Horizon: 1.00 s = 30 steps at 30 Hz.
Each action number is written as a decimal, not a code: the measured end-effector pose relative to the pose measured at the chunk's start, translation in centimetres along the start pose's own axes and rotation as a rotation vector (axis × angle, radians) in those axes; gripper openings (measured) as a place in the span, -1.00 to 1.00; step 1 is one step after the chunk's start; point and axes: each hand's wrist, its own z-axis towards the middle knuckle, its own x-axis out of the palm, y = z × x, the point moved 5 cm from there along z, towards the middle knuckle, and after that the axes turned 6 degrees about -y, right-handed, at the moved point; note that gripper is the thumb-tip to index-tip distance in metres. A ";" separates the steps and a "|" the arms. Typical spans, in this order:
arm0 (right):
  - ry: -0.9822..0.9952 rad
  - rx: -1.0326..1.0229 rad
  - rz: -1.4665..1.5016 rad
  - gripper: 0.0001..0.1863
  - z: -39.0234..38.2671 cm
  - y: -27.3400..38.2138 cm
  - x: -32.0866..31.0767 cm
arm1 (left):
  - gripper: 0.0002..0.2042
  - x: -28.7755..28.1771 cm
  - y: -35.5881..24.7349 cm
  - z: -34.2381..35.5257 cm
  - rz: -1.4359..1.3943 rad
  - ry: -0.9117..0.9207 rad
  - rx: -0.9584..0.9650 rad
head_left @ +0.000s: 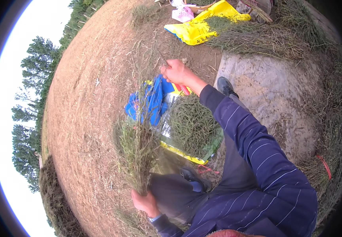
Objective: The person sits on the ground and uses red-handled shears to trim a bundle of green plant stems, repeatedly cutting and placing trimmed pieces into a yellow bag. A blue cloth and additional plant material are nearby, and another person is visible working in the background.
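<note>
My left hand (143,200) is closed round the lower ends of an upright bundle of grey-green dry plant stalks (137,162). My right hand (173,71), arm outstretched, grips a red-handled tool (185,89) near the bundle's thin tips; its working end is hard to make out. Beneath lie a crumpled blue plastic sheet (145,103) and a printed yellow-edged sack (192,158), with a heap of cut green plant pieces (191,128) on it.
At the top lie a yellow sack (190,33), a pink bag (182,14) and loose stalks (266,37). A pale dusty mat (273,91) is under my right shoe (226,85). Red cords (324,166) lie rightward. Trees (28,150) edge the dry field.
</note>
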 end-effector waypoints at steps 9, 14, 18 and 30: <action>0.003 -0.050 0.161 -0.74 1.6 0.3 0.2 | -0.66 -0.1 -0.1 0.1 0.015 0.020 -0.004; 0.000 -0.112 0.088 -0.74 2.7 0.3 0.0 | -0.66 -0.1 0.1 0.0 0.031 0.021 0.005; -0.035 -0.217 -0.050 -0.73 3.6 0.0 -0.6 | -0.67 0.1 0.0 0.1 0.038 -0.023 0.057; 0.078 -0.043 -0.232 -0.73 4.5 -0.2 -2.2 | -0.68 0.5 1.3 -0.2 0.031 0.043 0.012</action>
